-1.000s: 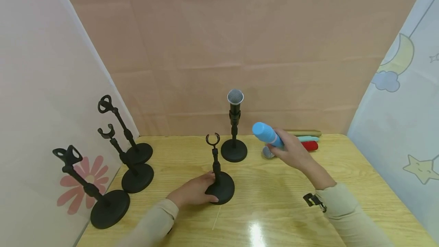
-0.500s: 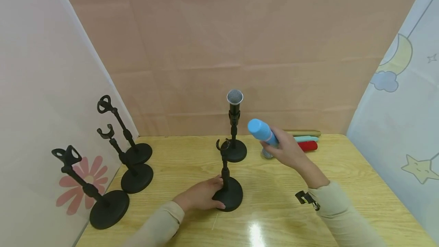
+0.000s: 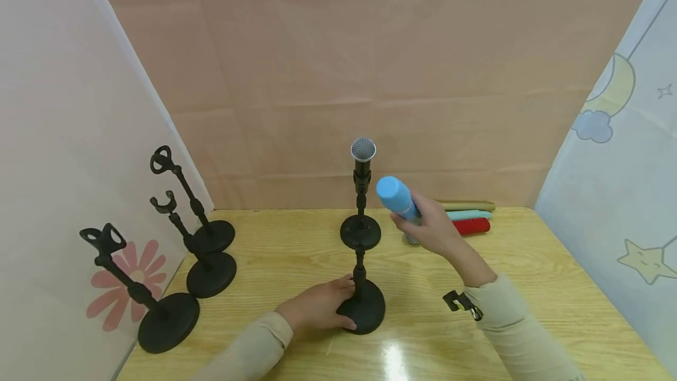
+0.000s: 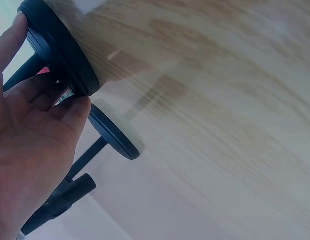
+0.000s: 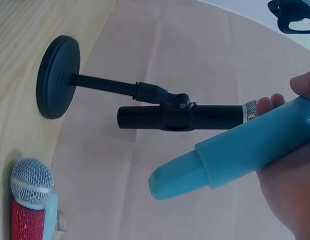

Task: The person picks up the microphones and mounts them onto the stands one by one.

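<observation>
My left hand (image 3: 322, 306) grips the round base of a black microphone stand (image 3: 368, 307) in front of me on the table. In the left wrist view its thumb and fingers are around the edge of that base (image 4: 59, 50). The stand's clip overlaps the base of another stand behind it. My right hand (image 3: 436, 228) holds a light blue microphone (image 3: 395, 196) by the handle, tilted with its head up and to the left. Its tapered tail (image 5: 180, 175) shows in the right wrist view. Behind stands a black microphone with a silver head (image 3: 362, 150), held upright in its stand's clip.
Three more black stands with bare clips, a near one (image 3: 169, 322), a middle one (image 3: 213, 278) and a far one (image 3: 217, 237), line the left wall. Red (image 3: 474, 226), pale teal (image 3: 469, 214) and gold (image 3: 471, 206) microphones lie at the back right, partly behind my right hand.
My left hand has slid the stand right and toward me, its clip now before the rear stand. My right hand has brought the blue microphone left and slightly up.
</observation>
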Demonstrator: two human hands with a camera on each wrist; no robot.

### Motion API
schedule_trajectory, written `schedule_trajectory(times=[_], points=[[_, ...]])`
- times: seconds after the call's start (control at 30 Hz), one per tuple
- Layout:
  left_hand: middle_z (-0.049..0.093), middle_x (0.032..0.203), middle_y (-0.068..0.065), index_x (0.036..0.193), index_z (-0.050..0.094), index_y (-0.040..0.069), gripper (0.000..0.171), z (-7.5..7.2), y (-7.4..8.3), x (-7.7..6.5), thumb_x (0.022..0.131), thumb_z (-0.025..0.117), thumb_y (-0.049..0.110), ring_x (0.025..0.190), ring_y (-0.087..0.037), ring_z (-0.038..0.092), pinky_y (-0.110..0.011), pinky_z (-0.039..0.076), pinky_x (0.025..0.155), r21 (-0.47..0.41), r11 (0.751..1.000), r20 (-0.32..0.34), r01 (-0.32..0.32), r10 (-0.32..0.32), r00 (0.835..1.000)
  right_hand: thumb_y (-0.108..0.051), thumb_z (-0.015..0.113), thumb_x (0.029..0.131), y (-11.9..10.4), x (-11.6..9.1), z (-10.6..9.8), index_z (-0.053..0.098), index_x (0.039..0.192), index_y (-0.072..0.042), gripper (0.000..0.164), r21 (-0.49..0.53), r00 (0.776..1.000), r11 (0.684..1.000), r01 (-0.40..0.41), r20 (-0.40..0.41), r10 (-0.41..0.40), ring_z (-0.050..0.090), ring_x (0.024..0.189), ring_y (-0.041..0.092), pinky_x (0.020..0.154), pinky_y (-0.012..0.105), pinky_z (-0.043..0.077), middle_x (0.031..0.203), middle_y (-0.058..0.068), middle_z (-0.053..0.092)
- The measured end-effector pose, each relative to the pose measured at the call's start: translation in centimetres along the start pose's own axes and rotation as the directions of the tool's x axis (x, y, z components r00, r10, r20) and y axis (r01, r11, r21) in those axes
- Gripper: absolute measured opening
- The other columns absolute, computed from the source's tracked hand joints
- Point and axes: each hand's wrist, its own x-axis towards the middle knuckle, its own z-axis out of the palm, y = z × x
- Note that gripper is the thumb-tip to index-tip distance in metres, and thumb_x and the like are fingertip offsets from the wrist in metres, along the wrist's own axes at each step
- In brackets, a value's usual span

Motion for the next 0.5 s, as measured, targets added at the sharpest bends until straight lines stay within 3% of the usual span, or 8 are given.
schedule_trajectory(times=[0.33,0.5], points=[[0.041,0.159,-0.005,0.148,0.053,0.010,0.074,0.0,1.1,0.4,0.092,0.069,0.055,0.148,-0.020,0.037,-0.033,0.044,0.112,0.031,0.998,-0.005,-0.053,0.053,0.999,-0.005,0.075,0.091,-1.1,0.8,0.3,0.056,0.124,-0.003,0.039,0.120,0.999,0.992,0.039,-0.010,-0.038,0.066,0.102,0.032,0.088,0.059,0.055,0.108,0.013,0.068],[0.039,0.160,-0.005,0.150,0.050,0.010,0.075,0.2,1.3,0.6,0.093,0.067,0.056,0.149,-0.020,0.036,-0.032,0.042,0.113,0.030,0.997,0.005,-0.067,0.067,0.998,0.003,0.074,0.089,-2.1,1.1,0.7,0.057,0.116,-0.002,0.032,0.206,0.995,0.973,0.103,-0.033,-0.099,0.067,0.094,0.019,0.086,0.042,0.058,0.099,0.009,0.070]])
